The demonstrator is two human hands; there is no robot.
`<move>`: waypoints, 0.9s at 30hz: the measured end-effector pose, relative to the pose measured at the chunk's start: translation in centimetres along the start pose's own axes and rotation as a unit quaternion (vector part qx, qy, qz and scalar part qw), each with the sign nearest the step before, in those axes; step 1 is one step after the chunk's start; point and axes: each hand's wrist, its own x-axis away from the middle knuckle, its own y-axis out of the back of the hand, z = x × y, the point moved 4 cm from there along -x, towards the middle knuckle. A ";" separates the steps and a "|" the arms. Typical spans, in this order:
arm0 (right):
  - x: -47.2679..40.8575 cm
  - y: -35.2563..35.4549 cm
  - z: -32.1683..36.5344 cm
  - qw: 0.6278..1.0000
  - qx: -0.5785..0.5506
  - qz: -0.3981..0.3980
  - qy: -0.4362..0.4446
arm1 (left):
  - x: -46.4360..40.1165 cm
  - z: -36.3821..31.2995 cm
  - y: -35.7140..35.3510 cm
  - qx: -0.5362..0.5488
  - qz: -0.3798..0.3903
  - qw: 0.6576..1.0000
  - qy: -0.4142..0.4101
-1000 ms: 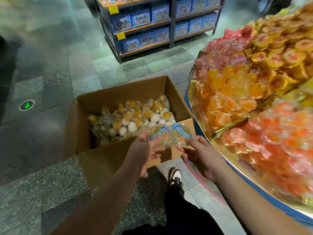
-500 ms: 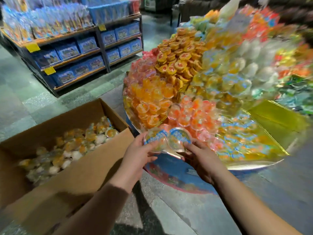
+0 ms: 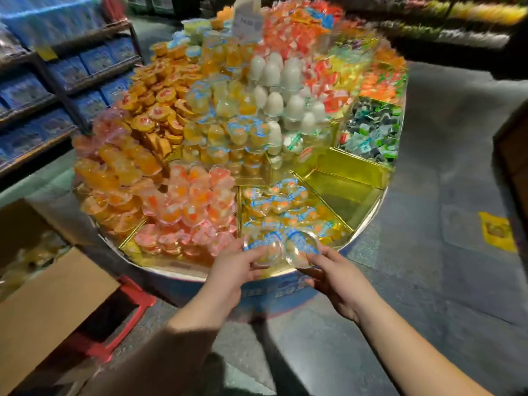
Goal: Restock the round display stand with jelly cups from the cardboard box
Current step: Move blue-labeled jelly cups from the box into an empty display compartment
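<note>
My left hand (image 3: 231, 270) pinches a clear jelly cup with a blue lid (image 3: 262, 249). Beside it my right hand (image 3: 331, 274) pinches a second such cup (image 3: 300, 248). Both cups hover side by side over the near rim of the round display stand (image 3: 368, 221). Just beyond them lies a gold compartment (image 3: 337, 218) partly filled with matching blue-lidded cups (image 3: 281, 202). The cardboard box (image 3: 54, 307) sits at the lower left, with more cups dimly visible inside it.
The stand is piled with orange, pink and yellow jelly cups (image 3: 183, 201), white egg-shaped sweets (image 3: 274, 81) and wrapped candies (image 3: 371, 132). A gold compartment (image 3: 348, 187) to the right holds nothing. Blue-stocked shelves (image 3: 57, 81) stand at left. A red stool (image 3: 128, 304) sits under the box.
My view has swung right from the box to the stand. Both hands have carried the two cups from above the box to the stand's near rim.
</note>
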 end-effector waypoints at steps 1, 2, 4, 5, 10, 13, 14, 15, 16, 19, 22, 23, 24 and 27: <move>-0.5 1.7 0.4 1.000 0.000 -0.005 -0.002 | -0.7 0.4 -1.7 -0.001 0.000 1.000 0.012; -0.9 3.3 0.9 1.000 -0.003 -0.007 -0.003 | -1.3 0.7 -3.3 -0.003 0.001 1.000 0.025; -2.1 6.1 1.5 1.000 -0.012 -0.009 -0.007 | -2.4 1.3 -6.1 0.002 0.005 0.999 0.048; -2.7 7.2 1.7 1.000 -0.011 -0.010 -0.013 | -3.1 1.6 -7.3 0.009 0.005 0.998 0.057; -7.4 11.1 1.8 0.997 -0.040 -0.022 -0.068 | -6.8 3.0 -10.6 0.025 -0.033 0.993 0.110; -10.9 12.1 1.6 0.992 -0.058 -0.041 -0.104 | -10.0 3.7 -11.3 0.046 -0.066 0.989 0.125; -12.1 12.3 1.5 0.990 -0.067 -0.048 -0.115 | -11.0 3.9 -11.5 0.055 -0.065 0.988 0.131; -13.4 12.5 1.5 0.987 -0.078 -0.059 -0.125 | -12.1 4.0 -11.6 0.060 -0.060 0.987 0.135; -14.7 12.6 1.5 0.985 -0.085 -0.070 -0.132 | -12.9 4.0 -11.9 0.057 -0.050 0.988 0.138; -18.5 12.8 1.5 0.982 -0.083 -0.097 -0.143 | -16.6 5.0 -12.2 0.094 -0.084 0.976 0.180; -22.4 12.8 1.4 0.977 -0.087 -0.114 -0.161 | -20.9 6.5 -12.3 0.160 -0.109 0.955 0.222; -23.5 12.7 1.4 0.975 -0.086 -0.118 -0.168 | -22.1 7.0 -12.3 0.152 -0.117 0.959 0.210; -24.5 12.6 1.3 0.973 -0.084 -0.123 -0.174 | -23.1 7.4 -12.2 0.098 -0.120 0.964 0.214; -27.1 12.2 1.2 0.971 -0.084 -0.124 -0.189 | -25.4 7.9 -12.1 0.041 -0.137 0.966 0.215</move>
